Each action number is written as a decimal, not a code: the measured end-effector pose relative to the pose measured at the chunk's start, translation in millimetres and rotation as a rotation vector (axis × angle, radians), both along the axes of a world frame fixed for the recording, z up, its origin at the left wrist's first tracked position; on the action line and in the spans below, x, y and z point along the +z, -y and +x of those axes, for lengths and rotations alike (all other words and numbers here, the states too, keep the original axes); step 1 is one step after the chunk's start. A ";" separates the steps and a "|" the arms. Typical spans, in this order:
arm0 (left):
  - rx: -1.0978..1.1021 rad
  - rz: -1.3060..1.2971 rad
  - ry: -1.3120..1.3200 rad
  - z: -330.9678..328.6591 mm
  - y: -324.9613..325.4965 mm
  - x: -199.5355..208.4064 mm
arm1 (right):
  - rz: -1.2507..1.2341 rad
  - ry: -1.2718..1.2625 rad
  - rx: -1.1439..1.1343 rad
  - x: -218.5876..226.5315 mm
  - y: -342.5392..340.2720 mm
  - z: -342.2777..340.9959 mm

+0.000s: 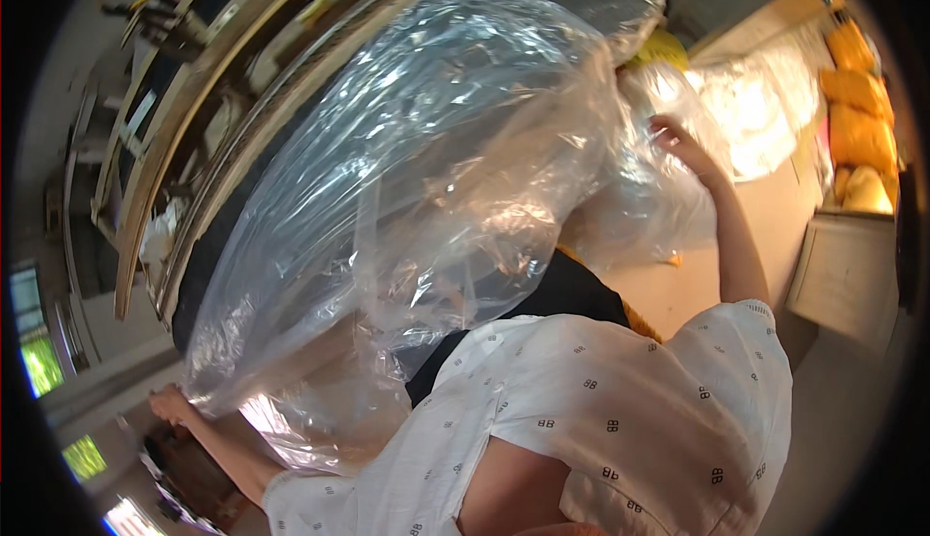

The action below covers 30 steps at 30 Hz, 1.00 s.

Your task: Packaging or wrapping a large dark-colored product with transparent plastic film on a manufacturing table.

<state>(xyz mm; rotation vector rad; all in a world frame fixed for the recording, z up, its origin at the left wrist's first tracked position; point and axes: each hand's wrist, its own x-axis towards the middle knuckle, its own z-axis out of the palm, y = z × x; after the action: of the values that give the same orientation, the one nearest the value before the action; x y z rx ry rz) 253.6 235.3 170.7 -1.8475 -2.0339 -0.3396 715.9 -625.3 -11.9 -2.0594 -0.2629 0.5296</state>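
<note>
A large clear plastic bag point(387, 178) spreads in front of me, shiny and creased, over a dark-topped bench. My left hand point(171, 405) is at far left, its fingers closed on the bag's lower left corner. Out to the right, my right hand point(683, 146) is raised beside a crumpled bundle of clear plastic point(644, 197), its fingers loosely spread. Whether those fingertips touch the plastic is hard to make out. Part of the bag hangs down close to my body, over dark cloth at my waist.
Curved by the lens, wooden bench edges point(145, 178) run along the left. Bright plastic-wrapped goods point(760, 115) lie at the right, near stacked orange packages point(857, 120) above a pale cabinet point(841, 270). A yellow item point(662, 49) sits at the back.
</note>
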 end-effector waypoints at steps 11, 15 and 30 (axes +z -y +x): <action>-1.617 -0.191 0.577 315.3 310.0 -71.4 | 1.187 -0.470 -0.514 -74.1 -46.1 0.1; -1.456 -0.377 0.738 309.0 306.2 -77.4 | 0.027 0.904 -0.675 77.9 -6.4 79.9; -1.102 -0.311 0.345 69.1 174.9 -49.0 | -0.368 1.337 0.447 112.7 -187.9 37.6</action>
<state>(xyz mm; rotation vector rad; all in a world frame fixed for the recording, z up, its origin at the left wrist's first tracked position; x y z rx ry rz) 322.7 60.4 121.8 -3.1533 -1.0388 -0.6705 753.5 -437.4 100.8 -2.4180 -1.4988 -0.7003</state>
